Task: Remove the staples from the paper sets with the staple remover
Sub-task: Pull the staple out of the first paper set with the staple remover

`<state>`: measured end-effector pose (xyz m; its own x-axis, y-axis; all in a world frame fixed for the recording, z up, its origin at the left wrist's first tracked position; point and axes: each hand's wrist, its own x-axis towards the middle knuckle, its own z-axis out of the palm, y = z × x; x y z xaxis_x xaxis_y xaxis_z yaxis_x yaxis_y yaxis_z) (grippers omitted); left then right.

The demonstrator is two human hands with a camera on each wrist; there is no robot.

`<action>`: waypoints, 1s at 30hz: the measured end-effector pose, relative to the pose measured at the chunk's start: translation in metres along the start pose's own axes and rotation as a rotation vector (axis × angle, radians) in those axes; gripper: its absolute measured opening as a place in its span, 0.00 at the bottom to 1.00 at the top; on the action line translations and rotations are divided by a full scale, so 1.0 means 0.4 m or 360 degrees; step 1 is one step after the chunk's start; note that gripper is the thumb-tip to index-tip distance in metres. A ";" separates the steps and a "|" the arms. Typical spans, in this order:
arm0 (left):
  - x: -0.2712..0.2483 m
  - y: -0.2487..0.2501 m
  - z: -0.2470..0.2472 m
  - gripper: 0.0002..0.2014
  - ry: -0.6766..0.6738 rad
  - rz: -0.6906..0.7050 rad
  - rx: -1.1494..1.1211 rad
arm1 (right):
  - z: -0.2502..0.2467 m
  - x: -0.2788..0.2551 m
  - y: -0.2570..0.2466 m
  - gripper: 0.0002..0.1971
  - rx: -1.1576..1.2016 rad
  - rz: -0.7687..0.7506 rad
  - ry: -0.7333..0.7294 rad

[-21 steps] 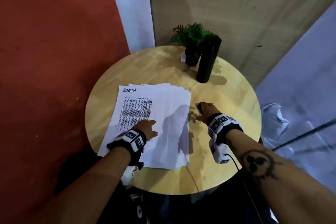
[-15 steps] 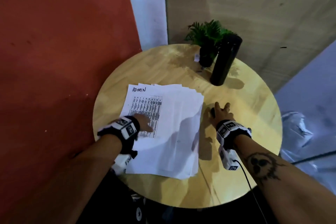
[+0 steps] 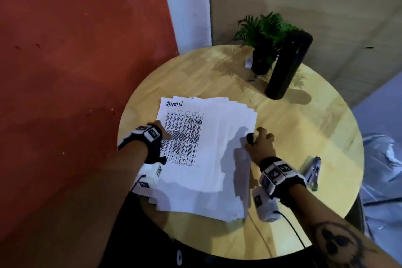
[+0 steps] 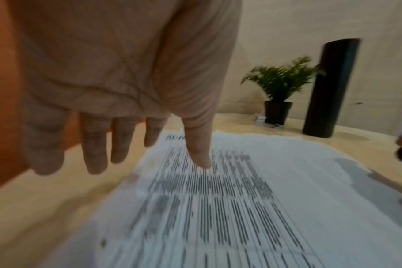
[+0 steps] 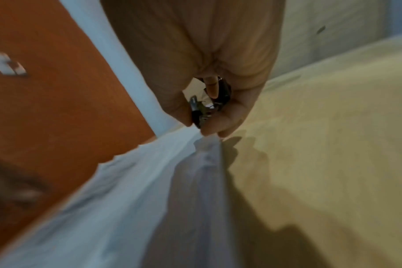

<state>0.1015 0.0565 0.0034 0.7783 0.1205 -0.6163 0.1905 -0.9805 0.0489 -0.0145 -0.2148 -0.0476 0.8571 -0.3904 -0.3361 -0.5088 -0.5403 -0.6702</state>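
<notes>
A fanned stack of white paper sets (image 3: 217,148) lies on the round wooden table (image 3: 304,126); its top sheet carries a printed grid and the word ADMIN. My left hand (image 3: 162,131) is spread flat, its thumb (image 4: 199,154) touching the top sheet (image 4: 230,208) near the left edge. My right hand (image 3: 258,143) grips a small black and metal staple remover (image 5: 207,107), seen at the stack's right edge (image 3: 250,137). In the right wrist view the fingers curl round it just above the paper's edge (image 5: 207,150).
A small potted plant (image 3: 264,50) and a tall black cylinder (image 3: 287,65) stand at the table's far side. A silver stapler (image 3: 313,172) lies on the table right of my right wrist. A red wall (image 3: 76,72) is to the left.
My right hand has closed on the staple remover and drawn it to the stack's right edge. My left hand slid from the sheet's middle to its left edge.
</notes>
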 end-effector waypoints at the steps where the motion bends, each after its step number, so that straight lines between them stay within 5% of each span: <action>1: 0.010 -0.008 0.027 0.47 0.0011 -0.0060 -0.0120 | 0.028 -0.025 -0.014 0.27 0.0119 -0.0017 -0.0081; 6: 0.038 -0.017 0.126 0.59 0.0084 -0.0273 -0.0351 | 0.151 -0.113 -0.056 0.22 0.0544 0.0092 -0.0338; 9: 0.045 -0.041 0.138 0.61 0.0141 -0.0342 -0.0360 | 0.173 -0.140 -0.057 0.34 0.0531 0.0105 -0.0393; 16: 0.093 -0.069 0.149 0.41 0.0304 -0.0154 -0.1120 | 0.170 -0.137 -0.037 0.34 0.0475 -0.0043 -0.0392; 21: 0.080 -0.083 0.175 0.43 0.0145 -0.0083 -0.1180 | 0.155 -0.140 -0.018 0.31 0.0443 -0.0003 -0.0371; 24: 0.055 -0.082 0.171 0.38 0.0243 0.0052 -0.1264 | 0.140 -0.140 -0.002 0.25 0.0569 0.0116 -0.0325; 27: 0.003 -0.076 0.145 0.24 0.0560 0.0390 -0.1503 | 0.094 -0.130 -0.007 0.06 0.0901 0.0310 -0.0235; 30: -0.064 -0.073 0.104 0.16 0.0721 0.0713 -0.1673 | 0.027 -0.116 -0.024 0.06 0.1135 0.0278 -0.0133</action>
<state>0.0511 0.0754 -0.0151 0.9965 0.0536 -0.0637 0.0791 -0.3724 0.9247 -0.0484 -0.1835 -0.0326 0.7860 -0.3530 -0.5076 -0.4872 0.1517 -0.8600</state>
